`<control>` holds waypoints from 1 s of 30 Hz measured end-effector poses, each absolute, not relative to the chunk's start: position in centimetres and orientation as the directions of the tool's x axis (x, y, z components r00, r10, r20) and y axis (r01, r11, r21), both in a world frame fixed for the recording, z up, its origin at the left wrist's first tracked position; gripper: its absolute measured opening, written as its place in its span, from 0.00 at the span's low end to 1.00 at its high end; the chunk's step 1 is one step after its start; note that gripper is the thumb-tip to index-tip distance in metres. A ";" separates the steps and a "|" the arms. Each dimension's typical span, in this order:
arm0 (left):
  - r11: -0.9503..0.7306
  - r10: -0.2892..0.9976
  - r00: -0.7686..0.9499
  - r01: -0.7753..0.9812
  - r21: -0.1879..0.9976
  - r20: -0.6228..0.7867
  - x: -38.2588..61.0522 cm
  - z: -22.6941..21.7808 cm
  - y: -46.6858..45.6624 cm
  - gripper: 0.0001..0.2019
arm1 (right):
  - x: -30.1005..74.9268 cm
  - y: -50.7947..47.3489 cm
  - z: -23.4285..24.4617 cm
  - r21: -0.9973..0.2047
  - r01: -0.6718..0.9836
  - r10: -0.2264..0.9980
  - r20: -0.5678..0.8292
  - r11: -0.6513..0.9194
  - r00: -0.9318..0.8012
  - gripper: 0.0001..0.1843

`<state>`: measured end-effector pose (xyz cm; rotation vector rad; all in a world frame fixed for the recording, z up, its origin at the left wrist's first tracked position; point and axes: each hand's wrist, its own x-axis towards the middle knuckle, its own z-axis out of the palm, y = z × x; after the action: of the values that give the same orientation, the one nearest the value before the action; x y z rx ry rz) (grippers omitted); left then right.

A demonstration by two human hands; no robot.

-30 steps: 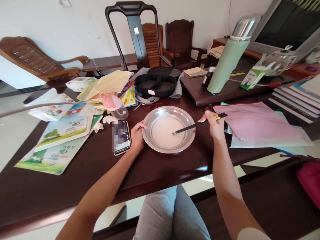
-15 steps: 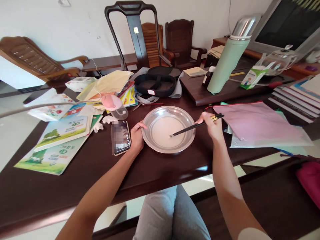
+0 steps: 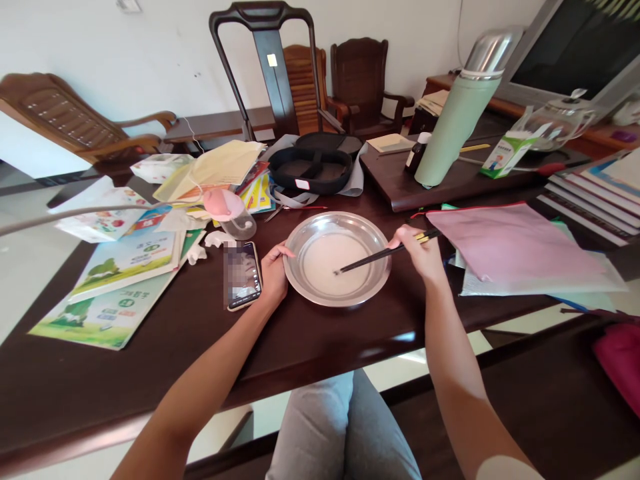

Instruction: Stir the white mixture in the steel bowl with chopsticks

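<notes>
A round metal basin (image 3: 366, 289) stands on the dark table in front of me, with a whitish, cloudy liquid (image 3: 325, 257) across its bottom. My left hand (image 3: 275, 272) grips the basin's left rim, thumb on top and the other fingers below the edge. Black chopsticks (image 3: 377, 255) with gold-banded ends are held in my right hand (image 3: 419, 250), beyond the basin's right rim. Their tips dip into the liquid near the middle of the basin. Left of my left hand lies a phone (image 3: 245, 275) with its screen lit.
Booklets (image 3: 115, 293) and a pink-lidded cup (image 3: 231, 215) are at left. Behind the basin sits a black open case (image 3: 310, 167). A green thermos (image 3: 457, 127) stands on a raised board at right, with a pink pouch (image 3: 510, 243) below it. The table's edge (image 3: 320, 380) runs before my legs.
My right hand has shifted slightly left, and the chopstick tips have moved a little left in the liquid. My left hand stays on the rim.
</notes>
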<state>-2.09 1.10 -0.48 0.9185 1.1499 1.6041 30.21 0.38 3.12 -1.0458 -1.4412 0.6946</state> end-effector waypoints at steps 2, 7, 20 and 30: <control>-0.137 0.956 -0.287 -0.263 0.955 0.058 -2.1 -0.5 1.1 0.04 | 29.8 0.3 3.2 -0.870 0.224 0.895 0.446 0.440 -0.023 0.31; -0.142 0.956 -0.288 -0.264 0.954 0.062 -2.0 -0.5 1.1 0.04 | 30.3 0.7 2.9 -0.840 0.317 0.854 0.501 0.439 0.143 0.31; -0.126 0.956 -0.289 -0.253 0.959 0.049 -2.0 -0.2 1.0 0.05 | 30.1 0.6 3.0 -0.840 0.289 0.857 0.504 0.459 0.104 0.30; -0.138 0.957 -0.282 -0.254 0.957 0.063 -2.1 -0.3 1.1 0.05 | 29.6 0.4 3.3 -0.864 0.246 0.893 0.450 0.440 -0.017 0.31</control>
<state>-2.09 1.07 -0.34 0.9306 1.1409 1.6024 29.61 0.38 3.30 -1.0403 -1.5383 0.7010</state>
